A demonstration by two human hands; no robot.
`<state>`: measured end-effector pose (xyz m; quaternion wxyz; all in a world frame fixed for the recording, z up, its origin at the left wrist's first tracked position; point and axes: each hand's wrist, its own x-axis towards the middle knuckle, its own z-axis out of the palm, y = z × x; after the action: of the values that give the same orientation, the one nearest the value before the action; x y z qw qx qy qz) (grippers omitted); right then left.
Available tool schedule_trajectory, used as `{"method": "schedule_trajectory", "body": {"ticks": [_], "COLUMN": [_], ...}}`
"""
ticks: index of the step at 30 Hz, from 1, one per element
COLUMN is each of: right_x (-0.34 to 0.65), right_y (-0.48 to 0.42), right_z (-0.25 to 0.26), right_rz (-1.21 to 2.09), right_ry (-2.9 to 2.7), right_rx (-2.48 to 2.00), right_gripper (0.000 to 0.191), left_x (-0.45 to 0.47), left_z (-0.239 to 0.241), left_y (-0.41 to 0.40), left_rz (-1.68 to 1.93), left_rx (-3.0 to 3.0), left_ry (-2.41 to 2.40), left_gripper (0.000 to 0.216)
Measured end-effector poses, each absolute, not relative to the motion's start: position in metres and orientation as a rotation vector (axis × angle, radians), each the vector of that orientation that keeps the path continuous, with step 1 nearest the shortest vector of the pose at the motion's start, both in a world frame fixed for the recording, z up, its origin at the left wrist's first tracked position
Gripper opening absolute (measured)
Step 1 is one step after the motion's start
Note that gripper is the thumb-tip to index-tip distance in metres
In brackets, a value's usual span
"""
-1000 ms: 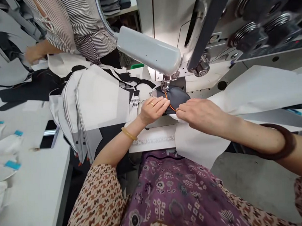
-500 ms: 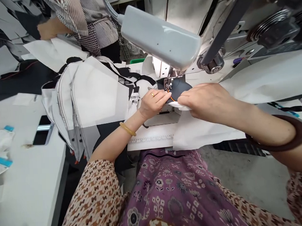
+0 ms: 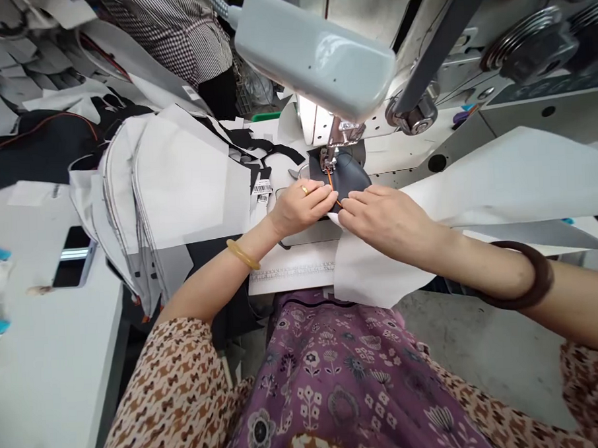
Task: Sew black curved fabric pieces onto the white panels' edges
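A dark fabric piece [image 3: 349, 171] with a thin orange cord [image 3: 330, 180] along its seam lies under the presser foot [image 3: 328, 160] of the sewing machine. With fingers pressed together, my left hand [image 3: 303, 207] grips the near left edge of this fabric, just below the foot. My right hand [image 3: 385, 220] is closed on the same fabric right beside it, its fingertips at the lower end of the orange cord. White backing material [image 3: 375, 270] hangs from under my right hand over the table's front edge. What lies beneath my fingers is hidden.
A lamp housing [image 3: 316, 55] hangs close above the needle area. Layered white and grey panels [image 3: 183, 179] are heaped at left, near a barcode label [image 3: 262, 188]. A phone [image 3: 74, 257] lies on the side table [image 3: 43, 387]. Another person [image 3: 186, 41] stands behind the heap.
My right hand has moved left and closer to my left hand, taking a lower grip on the dark fabric. The white material at right has shifted. The other person's arm has left view.
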<state>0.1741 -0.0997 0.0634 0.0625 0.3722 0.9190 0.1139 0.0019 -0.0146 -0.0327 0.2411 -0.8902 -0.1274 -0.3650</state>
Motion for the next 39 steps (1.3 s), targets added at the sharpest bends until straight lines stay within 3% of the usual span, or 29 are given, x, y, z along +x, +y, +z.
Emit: {"method": "schedule_trajectory", "body": {"ticks": [12, 17, 23, 29, 33, 39], "right_x": [0.176, 0.173, 0.159, 0.178, 0.189, 0.191], "right_y": [-0.086, -0.079, -0.091, -0.114, -0.114, -0.112], "right_z": [0.071, 0.065, 0.055, 0.023, -0.001, 0.032], "right_rz": [0.285, 0.375, 0.470, -0.054, -0.460, -0.197], "right_ry": [2.665, 2.704, 2.647, 2.293, 2.228, 2.237], "right_rx": [1.235, 1.266, 1.366, 1.723, 1.938, 1.844], "right_gripper": [0.025, 0.019, 0.024, 0.016, 0.020, 0.017], "left_x": [0.009, 0.008, 0.006, 0.002, 0.004, 0.017], "left_z": [-0.044, -0.037, -0.032, -0.030, -0.019, -0.012], "left_y": [-0.013, 0.000, -0.006, -0.013, -0.019, -0.025], "left_rz": [-1.245, -1.366, -1.209, -0.998, -0.994, -0.917], "left_rx": [-2.402, -2.364, -2.429, -2.564, -2.394, -2.326], "left_ry": [-0.623, -0.502, -0.550, -0.525, -0.442, -0.588], "left_gripper": [0.020, 0.020, 0.019, 0.027, 0.013, 0.011]}}
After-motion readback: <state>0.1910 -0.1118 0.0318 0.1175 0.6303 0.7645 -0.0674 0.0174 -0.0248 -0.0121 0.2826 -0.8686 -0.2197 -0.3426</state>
